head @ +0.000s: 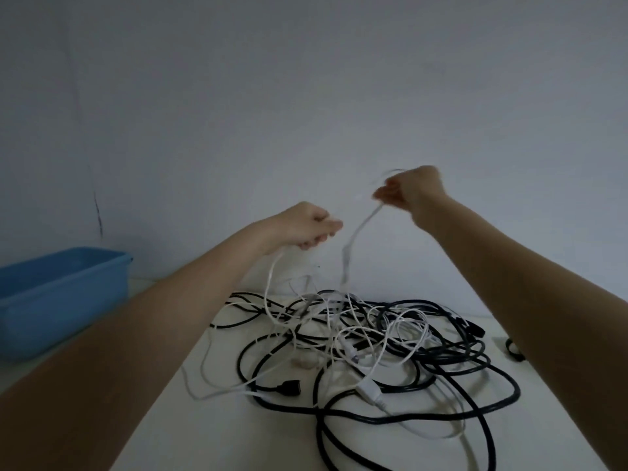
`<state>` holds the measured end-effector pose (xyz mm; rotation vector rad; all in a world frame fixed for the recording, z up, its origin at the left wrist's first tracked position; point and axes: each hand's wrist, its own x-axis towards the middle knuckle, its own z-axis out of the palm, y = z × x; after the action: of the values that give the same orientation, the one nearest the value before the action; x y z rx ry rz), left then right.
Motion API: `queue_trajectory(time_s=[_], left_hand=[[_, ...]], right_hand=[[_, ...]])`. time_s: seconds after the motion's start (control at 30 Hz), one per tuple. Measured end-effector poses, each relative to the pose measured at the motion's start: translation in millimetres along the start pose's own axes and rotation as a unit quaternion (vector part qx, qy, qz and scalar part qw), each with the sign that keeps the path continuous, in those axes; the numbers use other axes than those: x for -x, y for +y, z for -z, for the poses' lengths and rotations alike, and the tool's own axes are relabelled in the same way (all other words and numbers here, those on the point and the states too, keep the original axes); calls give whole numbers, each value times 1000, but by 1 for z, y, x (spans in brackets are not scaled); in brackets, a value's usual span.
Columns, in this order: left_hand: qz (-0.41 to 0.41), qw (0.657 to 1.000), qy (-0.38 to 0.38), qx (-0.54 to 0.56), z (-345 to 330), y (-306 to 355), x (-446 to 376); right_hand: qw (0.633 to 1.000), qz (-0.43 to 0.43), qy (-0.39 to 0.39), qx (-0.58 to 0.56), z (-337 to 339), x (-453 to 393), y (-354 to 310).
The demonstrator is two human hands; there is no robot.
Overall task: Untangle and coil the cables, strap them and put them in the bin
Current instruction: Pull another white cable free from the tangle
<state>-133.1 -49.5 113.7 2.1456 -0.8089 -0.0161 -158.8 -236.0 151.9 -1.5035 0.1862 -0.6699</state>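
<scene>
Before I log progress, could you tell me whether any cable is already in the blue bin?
No: the bin shows no cable inside, while the cables lie tangled on the table.

One head-worn wide-angle view, looking forward and slightly down.

The camera sat above and behind the tangle of cables (356,341), which lay low in the centre of the frame, near enough for single strands to show. It faced a plain wall (306,96) behind the tangle, filling the upper half. Both forearms ran in from the lower corners toward the tangle. A blue bin (61,294) stood left of the tangle at the frame's edge. No second view existed to share the scene.
</scene>
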Motion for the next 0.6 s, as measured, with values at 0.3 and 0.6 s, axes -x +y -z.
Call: queue_trajectory(time_s=[0.3,0.6], left_hand=[[46,998,47,-7,-2,-13,3],[18,981,4,196,8,-1,9]], right_hand=[[907,-55,-256,328,15,30,14],[985,50,-83,146,5,21,-10]])
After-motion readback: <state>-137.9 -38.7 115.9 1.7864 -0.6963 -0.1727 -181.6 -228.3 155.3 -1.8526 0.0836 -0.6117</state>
